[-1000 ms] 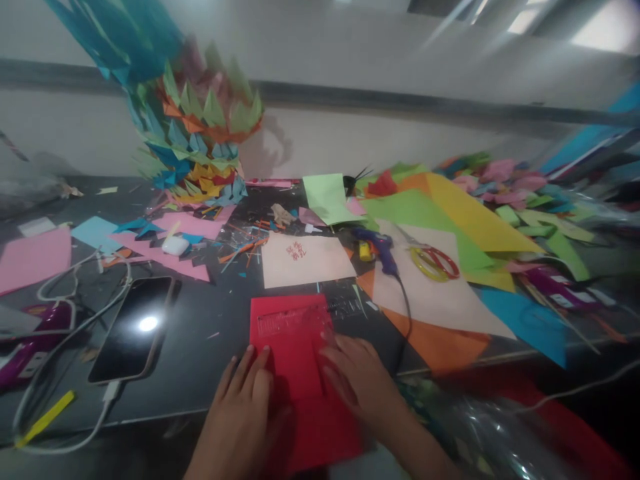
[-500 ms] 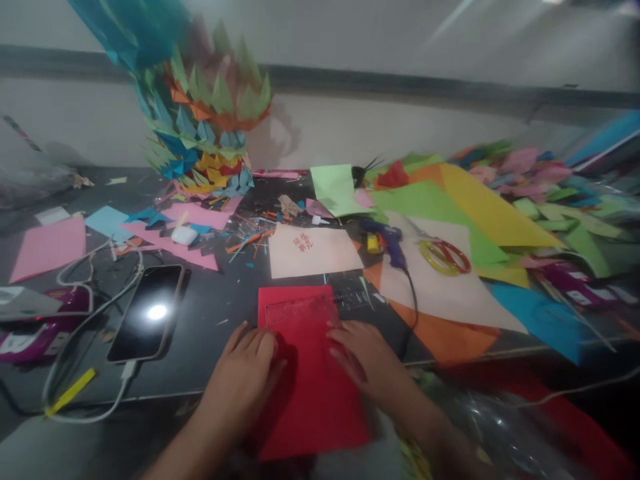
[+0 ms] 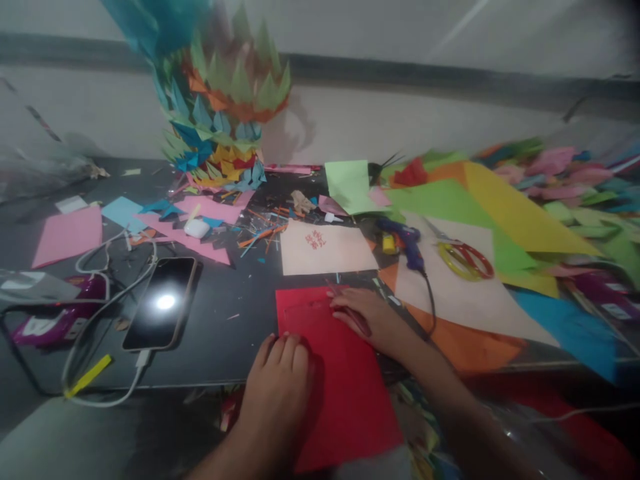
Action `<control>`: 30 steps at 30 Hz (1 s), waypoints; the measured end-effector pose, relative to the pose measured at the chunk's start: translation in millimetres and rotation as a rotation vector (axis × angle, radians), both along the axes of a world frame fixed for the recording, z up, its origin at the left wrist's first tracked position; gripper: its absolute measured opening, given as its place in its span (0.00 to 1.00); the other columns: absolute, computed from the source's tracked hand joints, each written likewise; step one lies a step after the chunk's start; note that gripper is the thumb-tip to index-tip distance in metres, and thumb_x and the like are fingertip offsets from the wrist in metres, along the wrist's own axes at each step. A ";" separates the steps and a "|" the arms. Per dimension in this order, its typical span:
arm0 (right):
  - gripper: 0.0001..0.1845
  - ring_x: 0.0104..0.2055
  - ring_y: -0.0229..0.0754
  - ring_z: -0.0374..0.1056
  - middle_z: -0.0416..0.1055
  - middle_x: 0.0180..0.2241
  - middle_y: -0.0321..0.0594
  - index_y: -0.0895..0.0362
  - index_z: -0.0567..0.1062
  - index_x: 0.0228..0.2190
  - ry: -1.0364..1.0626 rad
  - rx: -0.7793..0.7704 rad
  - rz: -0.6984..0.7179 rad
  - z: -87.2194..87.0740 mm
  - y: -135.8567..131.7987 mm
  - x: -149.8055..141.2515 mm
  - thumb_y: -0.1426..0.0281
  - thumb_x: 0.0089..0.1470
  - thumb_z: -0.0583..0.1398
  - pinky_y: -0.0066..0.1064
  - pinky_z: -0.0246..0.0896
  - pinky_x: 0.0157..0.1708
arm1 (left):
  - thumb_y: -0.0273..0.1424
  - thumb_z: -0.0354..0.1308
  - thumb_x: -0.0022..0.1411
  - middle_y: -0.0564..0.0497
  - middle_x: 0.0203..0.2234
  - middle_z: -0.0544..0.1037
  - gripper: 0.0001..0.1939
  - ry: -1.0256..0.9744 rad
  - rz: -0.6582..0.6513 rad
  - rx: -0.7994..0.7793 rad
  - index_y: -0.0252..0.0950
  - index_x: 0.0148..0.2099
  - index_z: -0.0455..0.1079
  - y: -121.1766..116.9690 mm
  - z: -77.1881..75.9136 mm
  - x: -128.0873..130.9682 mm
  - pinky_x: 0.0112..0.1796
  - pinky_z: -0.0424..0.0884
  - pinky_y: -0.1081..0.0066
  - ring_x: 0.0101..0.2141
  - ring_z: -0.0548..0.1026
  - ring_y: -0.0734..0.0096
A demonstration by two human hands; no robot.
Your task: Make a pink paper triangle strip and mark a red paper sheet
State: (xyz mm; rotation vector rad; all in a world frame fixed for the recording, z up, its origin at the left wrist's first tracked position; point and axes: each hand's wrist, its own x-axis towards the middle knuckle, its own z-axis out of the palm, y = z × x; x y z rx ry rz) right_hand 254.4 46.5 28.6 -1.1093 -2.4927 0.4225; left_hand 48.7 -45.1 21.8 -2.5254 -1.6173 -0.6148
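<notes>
A red sheet of paper (image 3: 345, 393) lies over the table's front edge, its near part reaching toward me. Along its far end rests a clear ruler (image 3: 305, 307), hard to see against the red. My left hand (image 3: 281, 373) presses down on the sheet's left side, fingers side by side and slightly bent. At the far right corner of the sheet is my right hand (image 3: 367, 317), its fingers closed around a slim pen-like stick (image 3: 331, 285) that is blurred and mostly hidden.
Beyond the sheet lies cream paper with red writing (image 3: 327, 253). To the right are a glue gun (image 3: 405, 240), scissors (image 3: 465, 259) and coloured sheets (image 3: 525, 220). A charging phone (image 3: 163, 303) sits left, and a folded-paper model (image 3: 220, 127) stands behind.
My right hand has moved up to the sheet's far right corner and closed. My left hand has shifted slightly down and right in view. The ruler's end no longer shows past the sheet's right side.
</notes>
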 end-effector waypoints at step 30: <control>0.10 0.45 0.41 0.64 0.70 0.41 0.43 0.54 0.72 0.38 -0.040 -0.139 0.113 1.3 22.7 -4.7 0.72 0.59 0.51 0.37 0.58 0.45 | 0.29 0.45 0.64 0.36 0.46 0.74 0.09 0.059 -0.285 -0.015 0.31 0.35 0.64 53.7 -3.4 -5.2 0.46 0.67 0.61 0.48 0.71 0.56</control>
